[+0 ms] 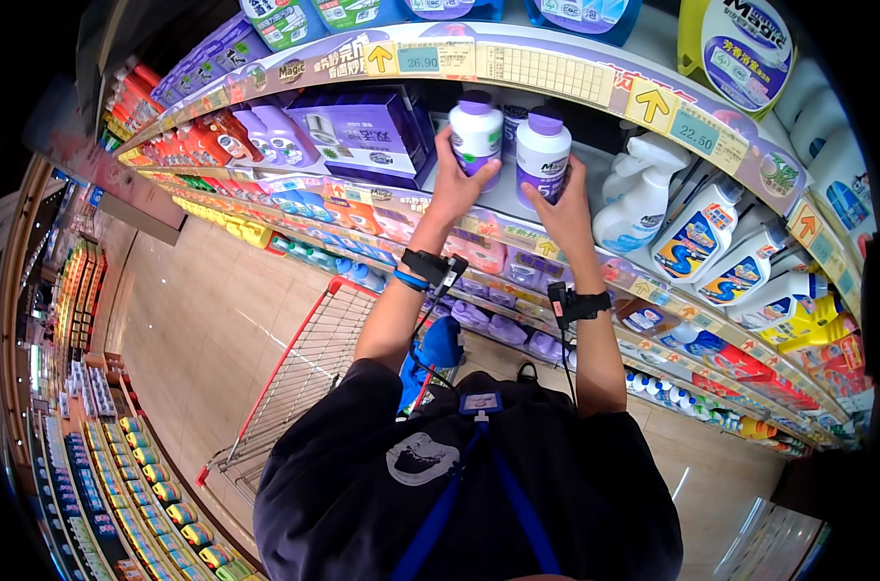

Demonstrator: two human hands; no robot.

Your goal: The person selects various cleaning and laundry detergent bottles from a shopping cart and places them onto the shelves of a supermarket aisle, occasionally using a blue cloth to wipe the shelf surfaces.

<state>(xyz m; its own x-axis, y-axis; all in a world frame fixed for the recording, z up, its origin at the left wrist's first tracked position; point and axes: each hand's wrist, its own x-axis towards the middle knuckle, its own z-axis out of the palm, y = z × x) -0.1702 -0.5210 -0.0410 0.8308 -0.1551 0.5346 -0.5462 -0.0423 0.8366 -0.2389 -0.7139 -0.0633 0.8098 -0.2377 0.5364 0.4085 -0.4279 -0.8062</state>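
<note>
My left hand [460,178] is closed around a white plastic bottle with a purple cap and purple lower label [476,123]. Beside it, my right hand [560,190] grips a similar white-and-purple bottle [544,145] from its right side. Both bottles are upright at the front of a store shelf; whether their bases touch the shelf is hard to tell. A further bottle [514,123] stands behind and between them, partly hidden. Left of my left hand is a purple box [367,138]. White spray bottles [640,196] stand to the right of my right hand.
Above the hands runs the upper shelf's edge with price tags [422,62]. Drain-cleaner-like bottles [701,232] stand further right. Lower shelves hold purple bottles [505,330] and other goods. A wire shopping cart with red trim [302,363] stands at my left. Another stocked shelf [142,501] lies across the aisle.
</note>
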